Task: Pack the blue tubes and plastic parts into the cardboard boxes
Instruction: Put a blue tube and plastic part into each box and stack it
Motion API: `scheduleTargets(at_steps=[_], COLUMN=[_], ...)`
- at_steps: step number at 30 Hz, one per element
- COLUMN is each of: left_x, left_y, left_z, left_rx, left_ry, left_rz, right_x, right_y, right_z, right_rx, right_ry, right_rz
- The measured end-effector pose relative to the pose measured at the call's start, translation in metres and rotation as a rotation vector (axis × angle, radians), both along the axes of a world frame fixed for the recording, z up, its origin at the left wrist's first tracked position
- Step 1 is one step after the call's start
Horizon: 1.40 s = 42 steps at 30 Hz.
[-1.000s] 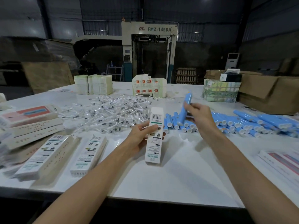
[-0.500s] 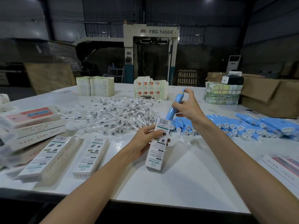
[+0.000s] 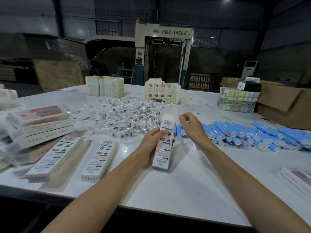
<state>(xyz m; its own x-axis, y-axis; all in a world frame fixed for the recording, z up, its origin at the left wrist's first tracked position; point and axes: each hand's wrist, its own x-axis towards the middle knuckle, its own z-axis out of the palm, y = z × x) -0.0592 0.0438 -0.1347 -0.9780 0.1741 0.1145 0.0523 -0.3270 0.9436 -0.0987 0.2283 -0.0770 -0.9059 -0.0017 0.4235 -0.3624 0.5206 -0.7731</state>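
Observation:
My left hand (image 3: 149, 143) grips a long white cardboard box (image 3: 164, 142) and holds it nearly upright, its lower end on the white table (image 3: 185, 182). My right hand (image 3: 191, 126) hovers just right of the box's top end. Its fingers are loosely curled and I see no tube between them. Blue tubes with white caps (image 3: 244, 135) lie in a long row behind and to the right of that hand. A heap of clear plastic parts (image 3: 124, 116) lies to the left, behind the box.
Two more white boxes (image 3: 99, 158) lie flat at the front left, with stacked flat cartons (image 3: 42, 125) beyond them. Carton stacks (image 3: 104, 85) and a brown cardboard box (image 3: 284, 105) stand along the far edge. A printed carton (image 3: 296, 179) lies at the right edge.
My right hand lifted a blue tube from the row and brought it over the box's top. The tube is now out of sight. My left hand tilted the box more upright.

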Motion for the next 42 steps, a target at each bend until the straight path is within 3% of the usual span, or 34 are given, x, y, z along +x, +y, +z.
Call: scheduleTargets(at_steps=[3,7,13,16,19,20,23,25,30,38,42], left_x=[-0.004,-0.011,-0.008,-0.004,-0.003,-0.003,-0.003,-0.001,0.002,0.021,0.026], left_y=[-0.015,-0.037,-0.043,-0.038,-0.031,-0.030,-0.027,-0.025,-0.014,0.016,0.024], left_z=[0.007,0.012,0.016,0.016,0.015,0.015,0.015,0.015,0.015,0.013,0.014], left_rx=[0.102,0.265,0.396,0.357,0.366,0.363,0.322,0.310,0.229,0.026,-0.026], left_ry=[-0.017,-0.024,-0.085,-0.077,-0.092,-0.088,-0.058,-0.059,0.035,0.029,0.086], left_rz=[0.201,0.406,0.376,0.351,0.324,0.322,0.276,0.204,0.065,-0.091,-0.126], right_x=[-0.011,-0.026,-0.040,-0.038,-0.034,-0.029,-0.011,-0.008,-0.011,0.017,0.033], right_y=[-0.012,-0.050,-0.098,-0.105,-0.105,-0.103,-0.100,-0.091,-0.040,0.035,0.029], right_z=[-0.015,-0.044,-0.063,-0.067,-0.076,-0.077,-0.066,-0.058,-0.039,0.015,0.049], right_rx=[0.010,0.278,0.645,0.686,0.459,0.317,-0.362,-0.480,0.046,-0.611,-0.705], right_ry=[0.017,0.048,0.126,0.195,0.175,0.103,-0.282,-0.325,0.050,0.195,0.244], right_rz=[-0.022,0.130,0.213,0.132,0.108,0.157,0.288,0.348,0.071,0.105,0.209])
